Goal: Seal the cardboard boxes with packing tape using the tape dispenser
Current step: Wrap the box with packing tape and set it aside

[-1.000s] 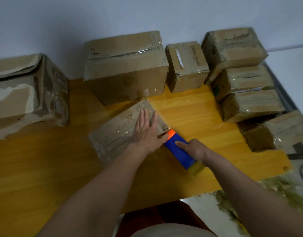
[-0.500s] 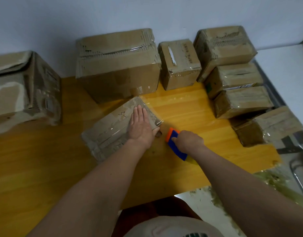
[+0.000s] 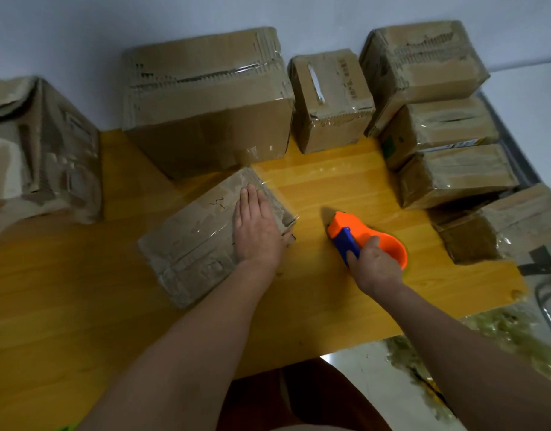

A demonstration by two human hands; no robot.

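A flat, worn cardboard box (image 3: 193, 241) lies at an angle in the middle of the yellow wooden table (image 3: 330, 188). My left hand (image 3: 257, 228) presses flat on the box's right end, fingers straight. To its right, my right hand (image 3: 375, 264) grips the blue handle of an orange and blue tape dispenser (image 3: 358, 233). The dispenser is off the box, its orange head pointing up-left over the tabletop. Clear tape glints along the box's right edge.
A large box (image 3: 206, 98) stands behind the flat one, with a small box (image 3: 330, 98) to its right. Several taped boxes (image 3: 448, 129) are stacked at the right. Another big box (image 3: 38, 150) sits at the left. Table edge is near my body.
The right hand pulled the dispenser away from the box's right end, moving right and turning so the orange body shows. The left hand stayed pressed on the box.
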